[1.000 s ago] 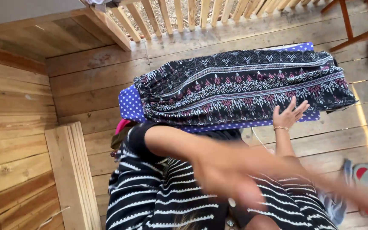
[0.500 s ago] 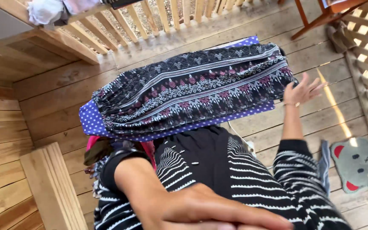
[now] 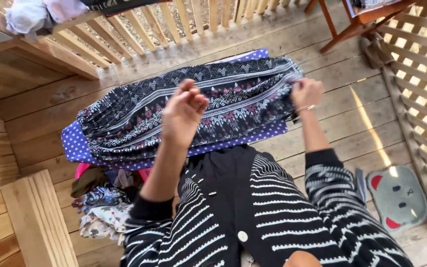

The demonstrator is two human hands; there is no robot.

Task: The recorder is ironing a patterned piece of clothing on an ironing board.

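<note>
Clothes pile (image 3: 100, 210) on floor, lower left. L hand (image 3: 183, 116) raised over the patterned cloth (image 3: 189, 106), fingers curled in; can't tell if it grips anything. R hand (image 3: 306, 93) closed on cloth's right end. Cloth lies across dotted purple board (image 3: 75, 146); wood railing (image 3: 139, 24) behind.

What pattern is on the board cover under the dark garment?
White polka dots on purple-blue, seen in the head view on the board cover beneath the garment.
</note>
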